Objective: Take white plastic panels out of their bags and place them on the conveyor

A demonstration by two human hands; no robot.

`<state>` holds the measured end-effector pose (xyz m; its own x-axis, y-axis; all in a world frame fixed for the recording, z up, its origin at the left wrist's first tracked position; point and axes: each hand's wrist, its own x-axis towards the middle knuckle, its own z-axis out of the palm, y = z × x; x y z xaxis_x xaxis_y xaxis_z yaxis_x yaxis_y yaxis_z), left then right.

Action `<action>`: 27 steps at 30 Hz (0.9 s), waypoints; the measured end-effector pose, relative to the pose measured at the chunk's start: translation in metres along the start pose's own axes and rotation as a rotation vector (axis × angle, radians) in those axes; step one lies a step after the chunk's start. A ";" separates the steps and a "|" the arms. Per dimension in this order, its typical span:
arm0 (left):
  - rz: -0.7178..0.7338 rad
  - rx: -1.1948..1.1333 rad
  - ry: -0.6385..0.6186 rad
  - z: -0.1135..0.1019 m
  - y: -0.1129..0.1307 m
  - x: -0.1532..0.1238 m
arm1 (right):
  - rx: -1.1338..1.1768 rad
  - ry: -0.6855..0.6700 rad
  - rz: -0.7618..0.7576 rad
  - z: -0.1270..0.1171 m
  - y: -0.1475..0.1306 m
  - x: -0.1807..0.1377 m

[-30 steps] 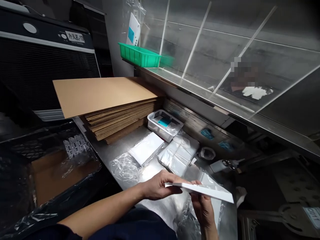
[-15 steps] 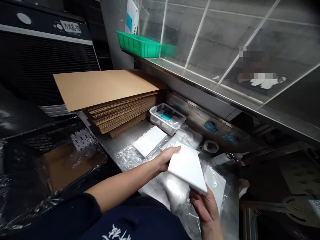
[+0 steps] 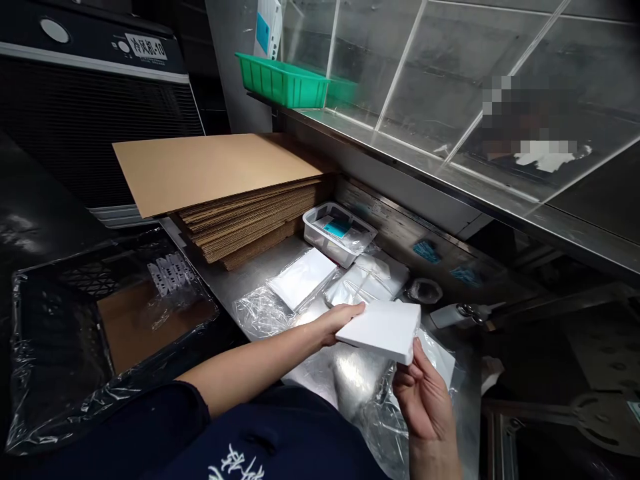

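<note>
A flat white rectangular slab, with a thin visible edge, is held up over the metal table. My left hand is closed on its left end, with the thumb on top. My right hand pinches the near right corner. Whether it is a box or a stack of sheets, I cannot tell. Left of it, a similar white piece lies on clear plastic. Another white piece in plastic is partly hidden behind my right hand. Folded clear bags lie just beyond the slab.
A stack of cardboard sheets stands at the back left, beside a white plastic basket. On the shelf is a green tray. A white bottle lies to the right. A plastic-lined crate sits at lower left.
The slab has tilted flatter and turned, its right end swinging up. My right hand has risen slightly with it. My left hand keeps its grip. The view has shifted a little.
</note>
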<state>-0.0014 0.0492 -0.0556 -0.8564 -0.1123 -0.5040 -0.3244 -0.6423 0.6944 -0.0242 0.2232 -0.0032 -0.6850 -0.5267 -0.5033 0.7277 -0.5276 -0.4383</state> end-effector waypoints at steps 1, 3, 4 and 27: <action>0.012 0.044 0.016 -0.003 -0.002 -0.001 | -0.111 -0.004 -0.066 0.004 0.002 -0.002; 0.053 0.112 0.023 -0.005 -0.004 -0.006 | -0.314 -0.056 -0.167 0.009 0.006 -0.005; 0.080 0.135 0.009 -0.005 -0.004 -0.010 | -0.391 -0.089 -0.190 0.011 0.009 -0.006; 0.231 0.202 -0.161 0.010 -0.006 -0.033 | -0.650 -0.212 -0.276 0.020 0.025 -0.016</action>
<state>0.0243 0.0643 -0.0376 -0.9637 -0.1057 -0.2453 -0.1738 -0.4494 0.8763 0.0042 0.2053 0.0093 -0.7899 -0.5847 -0.1850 0.3566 -0.1926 -0.9142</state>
